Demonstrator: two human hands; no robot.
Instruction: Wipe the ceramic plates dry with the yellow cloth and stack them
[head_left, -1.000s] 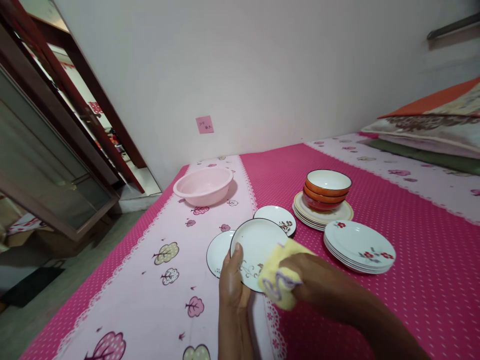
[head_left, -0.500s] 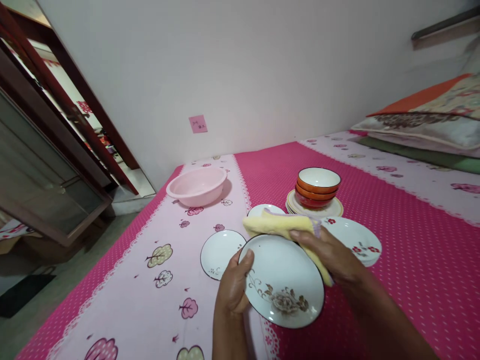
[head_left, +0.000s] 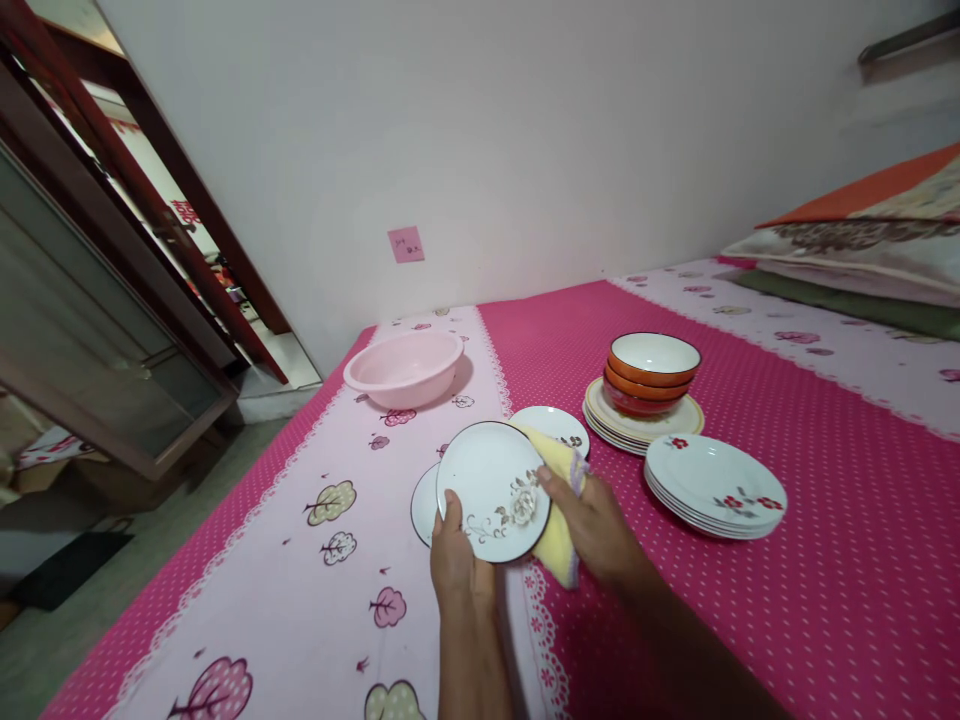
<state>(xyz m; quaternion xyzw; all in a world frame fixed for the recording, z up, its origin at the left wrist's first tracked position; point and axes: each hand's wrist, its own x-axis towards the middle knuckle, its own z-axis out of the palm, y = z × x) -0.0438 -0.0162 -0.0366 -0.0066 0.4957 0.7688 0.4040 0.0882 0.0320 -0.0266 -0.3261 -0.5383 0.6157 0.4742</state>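
A white plate with a dark rim and a brown flower is held up over the bed. My left hand grips its lower left edge, thumb on the face and fingers behind. On the plate's right edge, my right hand pinches a yellow cloth with a purple border, its thumb at the rim. Part of the cloth is hidden behind the plate. One similar plate lies mostly covered below the held one, and another plate lies just behind the cloth.
A pink basin stands at the back left. Orange bowls are stacked on yellow-rimmed plates. Nearer, at the right, is a pile of red-flowered plates. Pillows lie at the far right, on the pink bedspread.
The held plate has moved left and turned, its flower now at the right. My right hand has shifted the cloth from the top edge to the right edge. The view has swung slightly.
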